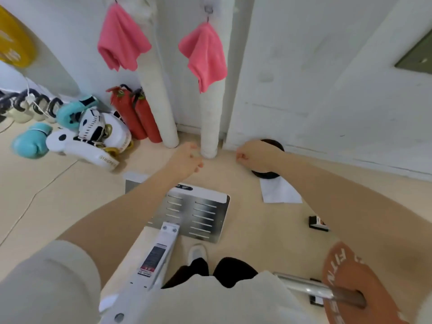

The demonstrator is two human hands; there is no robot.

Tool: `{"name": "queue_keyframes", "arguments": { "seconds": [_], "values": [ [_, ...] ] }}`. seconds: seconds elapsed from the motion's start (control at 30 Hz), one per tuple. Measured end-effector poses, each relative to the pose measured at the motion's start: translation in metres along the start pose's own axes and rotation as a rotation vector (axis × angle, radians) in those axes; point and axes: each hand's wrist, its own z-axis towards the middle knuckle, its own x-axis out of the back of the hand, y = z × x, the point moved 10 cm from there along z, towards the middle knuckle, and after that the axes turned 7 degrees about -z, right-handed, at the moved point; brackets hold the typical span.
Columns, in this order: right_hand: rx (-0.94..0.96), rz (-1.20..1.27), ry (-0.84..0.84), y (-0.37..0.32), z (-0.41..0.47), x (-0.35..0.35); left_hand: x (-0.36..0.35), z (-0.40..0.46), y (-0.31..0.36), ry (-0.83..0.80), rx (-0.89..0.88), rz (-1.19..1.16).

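Hands: left hand (187, 157) and right hand (254, 155) clenched, empty.
Between: white pipe (209, 127), upright.
Obstruction: right hand covers part of black weight plate (267, 175).
Below: metal footplate (205, 216).

The orange weight plate (357, 284) bears pale raised letters, of which "FITN" reads. The white pad (93, 152) on the floor carries small edge lettering, and the machine beam's label (153, 259) fine print, both illegible.
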Motion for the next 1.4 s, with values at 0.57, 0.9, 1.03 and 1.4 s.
{"name": "queue_keyframes", "arguments": {
  "seconds": [0.57,0.9,1.03,1.4],
  "values": [
    [0.503,-0.333,-0.247,-0.126,-0.141,-0.157,-0.102,-0.259,-0.2,0.386,0.335,-0.382],
    [0.993,-0.503,-0.286,-0.3,-0.262,-0.237,-0.122,-0.489,-0.311,0.9,0.534,-0.618],
    [1.127,-0.511,-0.323,-0.35,-0.308,-0.274,-0.132,-0.563,-0.338,1.066,0.569,-0.656],
    [1.139,-0.434,-0.381,-0.435,-0.406,-0.371,-0.168,-0.704,-0.445,0.961,0.719,-0.389]
  ]
}}
